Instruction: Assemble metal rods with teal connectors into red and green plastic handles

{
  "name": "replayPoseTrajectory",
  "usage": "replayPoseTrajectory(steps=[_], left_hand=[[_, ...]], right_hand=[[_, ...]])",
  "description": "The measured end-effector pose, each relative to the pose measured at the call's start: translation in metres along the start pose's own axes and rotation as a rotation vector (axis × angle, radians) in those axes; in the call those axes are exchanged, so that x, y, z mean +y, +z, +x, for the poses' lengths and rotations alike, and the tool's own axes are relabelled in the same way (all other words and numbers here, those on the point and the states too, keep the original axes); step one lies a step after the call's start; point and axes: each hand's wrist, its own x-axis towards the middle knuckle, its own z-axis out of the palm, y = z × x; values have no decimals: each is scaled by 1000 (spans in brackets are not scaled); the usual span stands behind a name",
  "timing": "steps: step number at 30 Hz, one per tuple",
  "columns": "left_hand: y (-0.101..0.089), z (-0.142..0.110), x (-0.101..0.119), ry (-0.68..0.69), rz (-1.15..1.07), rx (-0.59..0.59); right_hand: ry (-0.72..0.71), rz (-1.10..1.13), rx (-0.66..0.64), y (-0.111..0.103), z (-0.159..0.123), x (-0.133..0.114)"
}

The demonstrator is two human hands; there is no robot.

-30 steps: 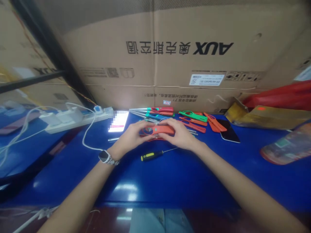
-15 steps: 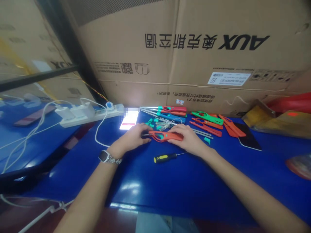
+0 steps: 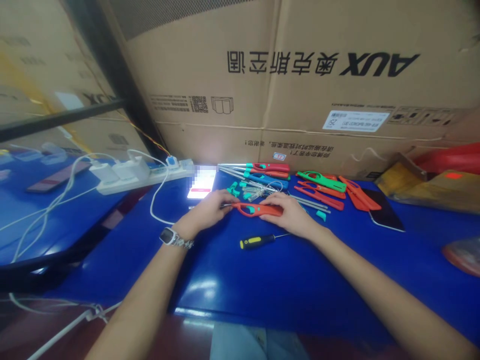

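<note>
1. Fingers of the left hand [image 3: 210, 210] pinch the thin end of the orange lighter [image 3: 256, 210].
2. Fingers of the right hand [image 3: 288, 214] hold its fat end.
3. It is near the screwdriver [image 3: 257, 242].

Left hand [image 3: 208, 209] and right hand [image 3: 288, 212] now wider apart on orange lighter [image 3: 253, 210]

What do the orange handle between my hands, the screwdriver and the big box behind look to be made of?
Orange handle: probably moulded plastic, uniformly coloured with a smooth-looking surface.
Screwdriver: black-and-yellow grip, likely plastic, perhaps part rubber; the thin grey shaft looks like bare metal.
Box: matte brown cardboard, judging by its creases and printed lettering.
</note>
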Motion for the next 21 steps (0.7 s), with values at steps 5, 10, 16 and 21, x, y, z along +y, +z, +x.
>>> replayPoseTrajectory(steps=[5, 10, 16, 21], left_hand=[[1, 0, -2, -6, -4, 18], [-1, -1, 2, -55, -22, -7], [-3, -4, -2, -130, -146, -35], [-6, -5, -7, -149, -155, -37]], right_hand=[[-9, -20, -15, 1, 0, -4], [-17, 22, -24, 3, 3, 2], [-5, 102, -83, -1, 9, 5], [5, 88, -153, -7, 14, 3]])
